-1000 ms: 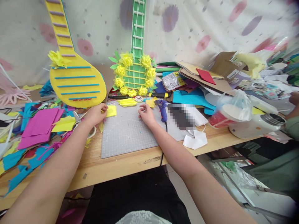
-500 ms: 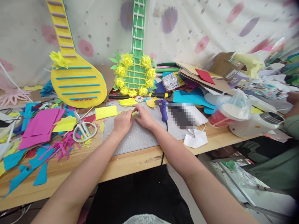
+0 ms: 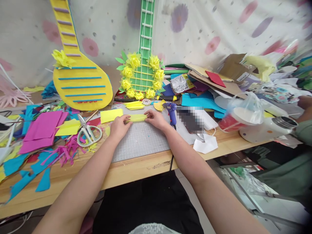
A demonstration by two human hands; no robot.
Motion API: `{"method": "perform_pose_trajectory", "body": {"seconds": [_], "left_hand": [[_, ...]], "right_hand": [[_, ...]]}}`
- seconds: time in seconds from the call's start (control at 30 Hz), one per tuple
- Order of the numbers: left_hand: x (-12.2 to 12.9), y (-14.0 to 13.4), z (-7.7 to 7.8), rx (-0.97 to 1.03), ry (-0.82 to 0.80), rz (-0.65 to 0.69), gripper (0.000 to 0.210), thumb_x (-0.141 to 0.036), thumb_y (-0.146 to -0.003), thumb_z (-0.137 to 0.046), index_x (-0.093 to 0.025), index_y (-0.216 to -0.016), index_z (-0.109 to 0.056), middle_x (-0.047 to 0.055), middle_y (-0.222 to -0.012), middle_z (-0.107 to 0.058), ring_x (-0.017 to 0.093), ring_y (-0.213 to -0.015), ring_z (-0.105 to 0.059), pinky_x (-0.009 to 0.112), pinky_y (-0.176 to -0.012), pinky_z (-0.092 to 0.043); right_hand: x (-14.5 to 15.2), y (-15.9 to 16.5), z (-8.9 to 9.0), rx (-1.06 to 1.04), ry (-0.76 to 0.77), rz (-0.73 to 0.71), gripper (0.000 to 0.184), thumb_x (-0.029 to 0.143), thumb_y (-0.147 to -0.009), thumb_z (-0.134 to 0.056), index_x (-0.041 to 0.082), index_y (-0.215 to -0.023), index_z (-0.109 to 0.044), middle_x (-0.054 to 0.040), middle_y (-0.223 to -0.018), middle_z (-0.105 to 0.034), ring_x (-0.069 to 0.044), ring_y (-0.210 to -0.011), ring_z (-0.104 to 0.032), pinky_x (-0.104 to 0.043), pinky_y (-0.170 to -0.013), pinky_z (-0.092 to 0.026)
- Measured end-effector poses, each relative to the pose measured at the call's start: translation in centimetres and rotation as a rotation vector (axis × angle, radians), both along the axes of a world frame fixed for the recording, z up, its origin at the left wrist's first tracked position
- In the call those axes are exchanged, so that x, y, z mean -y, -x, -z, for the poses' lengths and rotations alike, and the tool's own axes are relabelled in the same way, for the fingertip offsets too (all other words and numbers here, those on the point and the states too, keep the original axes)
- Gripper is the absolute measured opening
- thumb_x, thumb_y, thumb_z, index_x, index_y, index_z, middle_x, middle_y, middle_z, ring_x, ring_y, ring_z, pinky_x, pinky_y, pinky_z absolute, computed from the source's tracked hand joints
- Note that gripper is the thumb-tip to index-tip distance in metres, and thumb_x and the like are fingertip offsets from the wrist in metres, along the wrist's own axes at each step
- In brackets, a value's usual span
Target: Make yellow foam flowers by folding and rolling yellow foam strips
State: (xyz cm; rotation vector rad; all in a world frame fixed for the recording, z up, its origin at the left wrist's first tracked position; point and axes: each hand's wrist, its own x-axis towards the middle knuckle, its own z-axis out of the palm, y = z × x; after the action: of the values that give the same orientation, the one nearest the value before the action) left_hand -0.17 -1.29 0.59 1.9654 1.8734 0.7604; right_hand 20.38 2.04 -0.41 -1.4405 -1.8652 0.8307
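A strip of yellow crepe paper (image 3: 137, 117) stretches between my two hands, just over the grey cutting mat (image 3: 141, 143). My left hand (image 3: 120, 126) pinches its left end. At the other end, my right hand (image 3: 156, 119) has its fingers closed on the paper. A folded yellow paper piece (image 3: 111, 115) lies just beyond my left hand, and thin yellow strips (image 3: 134, 105) lie behind the held one. Right of my right hand rests a blue glue gun (image 3: 171, 113), its cord running off the table's front edge.
White-handled scissors (image 3: 89, 135) lie left of the mat among magenta (image 3: 41, 131) and blue paper scraps. Yellow (image 3: 83, 84) and green paper guitars (image 3: 143, 76) lean at the back. A phone (image 3: 191, 121), a bagged cup (image 3: 240, 118) and a white jar (image 3: 258, 131) stand right, near another person's arm (image 3: 304, 122).
My hands were close together over the paper; now they are apart, the left having moved left and the right slightly right, with the yellow strip showing between them.
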Motion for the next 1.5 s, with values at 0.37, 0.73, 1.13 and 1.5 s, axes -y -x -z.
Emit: {"method": "perform_pose_trajectory", "body": {"seconds": [0.37,0.73,1.13,1.5], "left_hand": [[-0.6,-0.5,-0.2,0.019,0.056,-0.187,0.038,-0.036,-0.078,-0.06,-0.025,-0.113,-0.056,0.0,-0.094,-0.071,0.02,-0.093,-0.063,0.03,-0.076,-0.044],[-1.6,-0.8,0.0,-0.01,0.028,-0.209,0.042,-0.043,-0.081,-0.054,-0.024,-0.118,-0.051,0.002,-0.094,-0.071,0.022,-0.096,-0.063,0.032,-0.074,-0.043],[-1.8,-1.0,-0.3,-0.105,0.035,-0.2,0.041,-0.039,-0.082,-0.054,-0.024,-0.119,-0.045,0.002,-0.095,-0.07,0.023,-0.096,-0.062,0.033,-0.075,-0.044],[-1.8,-1.7,-1.0,-0.269,0.012,-0.154,0.035,-0.034,-0.084,-0.051,-0.02,-0.116,-0.046,0.007,-0.087,-0.069,0.028,-0.1,-0.058,0.038,-0.086,-0.039]], "right_hand": [[0.0,0.1,0.0,0.057,0.016,0.14,0.03,0.022,-0.076,-0.062,0.022,-0.105,-0.054,0.0021,-0.081,-0.065,-0.013,-0.078,-0.06,-0.028,-0.076,-0.044],[-0.1,1.6,-0.7,0.254,-0.079,0.194,0.032,0.022,-0.082,-0.053,0.019,-0.114,-0.049,-0.0038,-0.088,-0.063,-0.02,-0.092,-0.056,-0.034,-0.081,-0.043],[0.2,2.2,-0.7,0.286,-0.098,0.216,0.039,0.017,-0.081,-0.049,0.016,-0.119,-0.044,-0.0056,-0.087,-0.064,-0.021,-0.091,-0.056,-0.033,-0.081,-0.043],[0.0,2.7,-0.4,0.504,-0.139,0.22,0.038,0.021,-0.085,-0.043,0.013,-0.121,-0.044,-0.0114,-0.093,-0.066,-0.027,-0.1,-0.054,-0.037,-0.083,-0.042]]}}
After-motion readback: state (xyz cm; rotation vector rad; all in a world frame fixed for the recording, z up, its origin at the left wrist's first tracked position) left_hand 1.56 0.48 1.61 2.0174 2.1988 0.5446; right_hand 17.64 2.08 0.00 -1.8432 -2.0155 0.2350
